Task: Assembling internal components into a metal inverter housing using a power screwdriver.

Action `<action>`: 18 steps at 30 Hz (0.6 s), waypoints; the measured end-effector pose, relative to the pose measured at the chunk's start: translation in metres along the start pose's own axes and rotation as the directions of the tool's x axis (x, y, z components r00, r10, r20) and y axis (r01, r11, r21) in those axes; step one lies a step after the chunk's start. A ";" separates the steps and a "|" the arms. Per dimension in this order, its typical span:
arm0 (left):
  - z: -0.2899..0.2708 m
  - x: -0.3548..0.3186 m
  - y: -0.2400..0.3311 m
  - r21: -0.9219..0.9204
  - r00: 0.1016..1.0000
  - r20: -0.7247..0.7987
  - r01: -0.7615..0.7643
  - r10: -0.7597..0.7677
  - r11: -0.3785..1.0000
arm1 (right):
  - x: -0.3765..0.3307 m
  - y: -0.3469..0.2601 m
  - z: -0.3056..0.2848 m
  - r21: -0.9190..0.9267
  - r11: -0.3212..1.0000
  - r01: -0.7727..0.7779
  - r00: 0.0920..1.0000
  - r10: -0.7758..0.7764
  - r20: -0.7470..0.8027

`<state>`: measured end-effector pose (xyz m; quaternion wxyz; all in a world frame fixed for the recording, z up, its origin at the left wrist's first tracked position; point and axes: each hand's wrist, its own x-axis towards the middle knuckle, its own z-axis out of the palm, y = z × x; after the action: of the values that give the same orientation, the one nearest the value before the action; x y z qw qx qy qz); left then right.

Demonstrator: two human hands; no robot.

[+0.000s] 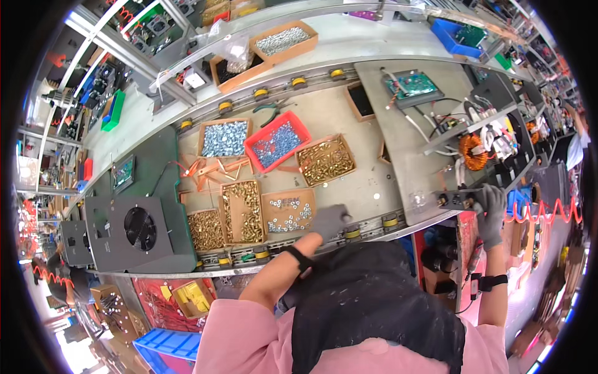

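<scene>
My left hand, in a grey glove, is over the near conveyor edge, just right of a cardboard box of silvery nuts. Its fingers are drawn together, and whatever they hold is too small to make out. My right hand, gloved too, closes on the right end of a black terminal block at the near edge of a grey metal plate. On that plate sit a copper-wound coil, thick cables and a green circuit board.
Boxes of brass fasteners, a red tray of small screws and a box of silvery screws lie mid-bench near pliers. A dark panel with a fan stands left. A coiled red hose hangs right.
</scene>
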<state>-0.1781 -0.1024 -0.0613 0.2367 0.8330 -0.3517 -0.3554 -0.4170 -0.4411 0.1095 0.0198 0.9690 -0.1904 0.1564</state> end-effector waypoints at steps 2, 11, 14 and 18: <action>-0.016 -0.025 -0.045 -0.051 0.967 -0.214 0.132 -0.140 0.990 | -0.002 0.012 0.007 0.010 0.998 -0.056 0.998 0.056 -0.002; -0.057 0.026 -0.084 0.258 0.844 -0.532 0.087 0.067 0.962 | -0.004 0.052 0.019 -0.070 0.988 -0.137 0.989 0.140 0.039; -0.049 0.072 -0.062 0.500 0.899 -0.381 0.002 0.218 0.866 | -0.007 0.063 0.022 -0.048 0.987 -0.151 0.985 0.154 0.081; -0.049 0.091 -0.063 0.549 0.933 -0.351 0.134 0.082 0.825 | -0.009 0.072 0.027 -0.036 0.989 -0.140 0.985 0.143 0.095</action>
<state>-0.0694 -0.1237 -0.1098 0.0353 0.9209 -0.3799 -0.0801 -0.4440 -0.5068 0.0797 0.0136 0.9591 -0.2617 0.1074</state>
